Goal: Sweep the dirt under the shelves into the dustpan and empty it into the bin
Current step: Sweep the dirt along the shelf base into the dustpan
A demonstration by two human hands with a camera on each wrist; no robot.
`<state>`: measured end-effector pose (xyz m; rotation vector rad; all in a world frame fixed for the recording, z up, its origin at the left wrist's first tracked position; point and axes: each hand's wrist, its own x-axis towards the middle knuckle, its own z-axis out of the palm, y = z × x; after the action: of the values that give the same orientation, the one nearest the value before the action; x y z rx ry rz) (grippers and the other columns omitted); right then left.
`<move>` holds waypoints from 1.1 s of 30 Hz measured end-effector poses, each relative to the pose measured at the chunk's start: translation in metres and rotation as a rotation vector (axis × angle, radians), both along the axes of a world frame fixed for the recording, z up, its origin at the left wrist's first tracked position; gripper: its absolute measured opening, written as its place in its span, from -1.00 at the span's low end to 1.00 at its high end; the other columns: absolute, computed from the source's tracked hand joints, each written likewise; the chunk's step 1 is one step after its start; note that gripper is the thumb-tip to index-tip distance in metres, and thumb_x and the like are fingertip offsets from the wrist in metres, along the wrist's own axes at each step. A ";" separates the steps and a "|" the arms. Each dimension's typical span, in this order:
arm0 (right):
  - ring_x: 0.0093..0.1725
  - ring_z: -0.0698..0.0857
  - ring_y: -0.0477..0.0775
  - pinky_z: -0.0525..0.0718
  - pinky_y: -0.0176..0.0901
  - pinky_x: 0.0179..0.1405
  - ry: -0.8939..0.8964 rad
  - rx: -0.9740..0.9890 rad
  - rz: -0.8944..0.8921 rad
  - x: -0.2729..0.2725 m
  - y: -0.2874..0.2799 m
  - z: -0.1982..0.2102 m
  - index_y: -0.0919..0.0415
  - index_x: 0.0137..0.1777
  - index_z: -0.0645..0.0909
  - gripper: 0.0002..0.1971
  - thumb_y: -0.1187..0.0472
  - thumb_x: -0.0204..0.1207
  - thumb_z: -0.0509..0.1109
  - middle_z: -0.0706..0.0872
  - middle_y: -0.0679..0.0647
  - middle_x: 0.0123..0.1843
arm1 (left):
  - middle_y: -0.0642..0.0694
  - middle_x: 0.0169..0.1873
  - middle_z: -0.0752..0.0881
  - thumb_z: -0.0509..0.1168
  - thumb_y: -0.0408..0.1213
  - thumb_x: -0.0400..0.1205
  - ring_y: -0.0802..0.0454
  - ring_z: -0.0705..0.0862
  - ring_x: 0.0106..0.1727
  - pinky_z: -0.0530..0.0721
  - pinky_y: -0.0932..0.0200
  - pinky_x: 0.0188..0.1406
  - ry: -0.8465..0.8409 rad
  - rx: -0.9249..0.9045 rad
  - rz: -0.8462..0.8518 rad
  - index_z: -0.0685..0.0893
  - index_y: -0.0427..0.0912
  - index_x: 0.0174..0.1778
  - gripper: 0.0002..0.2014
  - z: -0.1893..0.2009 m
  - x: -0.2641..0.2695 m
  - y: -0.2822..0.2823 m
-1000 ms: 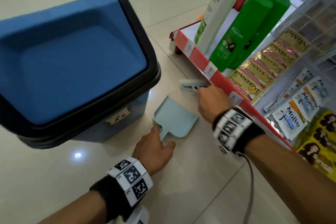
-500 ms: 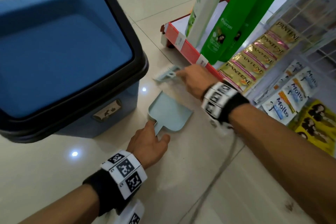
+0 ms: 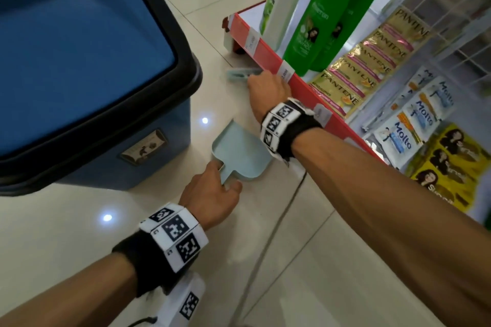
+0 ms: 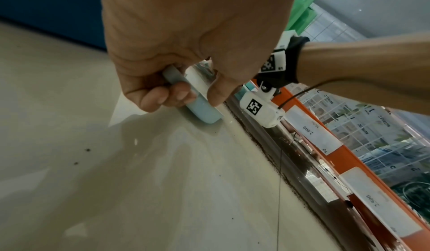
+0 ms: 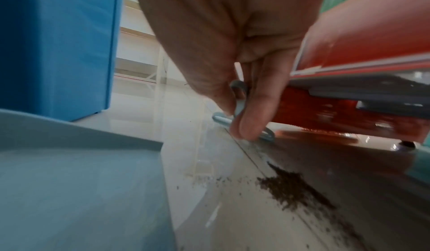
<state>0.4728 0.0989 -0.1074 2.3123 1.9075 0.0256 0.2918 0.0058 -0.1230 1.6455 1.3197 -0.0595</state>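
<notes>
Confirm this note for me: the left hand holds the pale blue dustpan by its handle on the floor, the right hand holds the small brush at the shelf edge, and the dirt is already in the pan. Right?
Not quite. The dirt is on the floor beside the shelf, outside the dustpan, as the right wrist view shows. The left hand does hold the handle and the right hand the brush.

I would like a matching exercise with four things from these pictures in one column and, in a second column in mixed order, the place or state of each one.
Things
1. dustpan
2. small brush
3. dirt
4. bin

Places or states
A. standing on the floor, left of the dustpan
B. lying loose on the floor by the shelf's bottom edge
C. flat on the floor, handle held by the left hand
D. held by the right hand at the shelf's bottom edge

Pairs: 1-C, 2-D, 3-B, 4-A
</notes>
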 end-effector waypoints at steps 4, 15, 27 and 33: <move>0.12 0.73 0.35 0.60 0.03 -0.12 0.040 -0.072 -0.057 0.007 -0.024 -0.005 0.31 0.16 0.68 -0.69 0.37 0.70 0.08 0.72 0.28 0.12 | -0.17 0.19 0.73 0.26 0.00 0.68 -0.20 0.71 0.17 0.67 0.00 0.15 0.014 0.006 -0.008 0.36 -0.12 0.57 -0.44 0.000 -0.004 0.000; -0.09 0.75 0.32 0.52 0.00 -0.28 -0.006 0.019 0.024 0.010 -0.061 0.040 0.30 0.13 0.66 -0.75 0.34 0.68 0.15 0.73 0.26 -0.08 | -0.13 0.05 0.73 0.24 0.01 0.69 -0.17 0.72 0.06 0.63 0.06 -0.03 0.027 0.011 -0.058 0.38 -0.15 0.51 -0.48 0.000 0.007 -0.002; -0.05 0.70 0.23 0.52 -0.04 -0.17 -0.030 -0.183 0.094 0.030 -0.098 0.036 0.17 0.13 0.66 -0.77 0.28 0.67 0.17 0.69 0.15 -0.13 | -0.20 0.13 0.73 0.24 0.00 0.68 -0.22 0.72 0.13 0.69 -0.03 0.14 0.031 0.003 -0.033 0.39 -0.14 0.50 -0.49 0.003 -0.007 -0.004; -0.27 0.54 0.13 0.58 -0.03 -0.27 -0.028 -0.027 0.144 0.028 -0.096 0.055 0.13 0.21 0.61 -0.80 0.15 0.73 0.20 0.50 0.08 -0.25 | -0.18 0.12 0.72 0.24 0.02 0.68 -0.21 0.71 0.12 0.68 -0.03 0.12 0.060 0.020 -0.071 0.39 -0.15 0.50 -0.48 0.006 -0.006 -0.008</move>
<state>0.5009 0.0029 -0.0528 2.1420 2.0441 0.0472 0.2858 -0.0017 -0.1171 1.7192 1.3103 -0.1400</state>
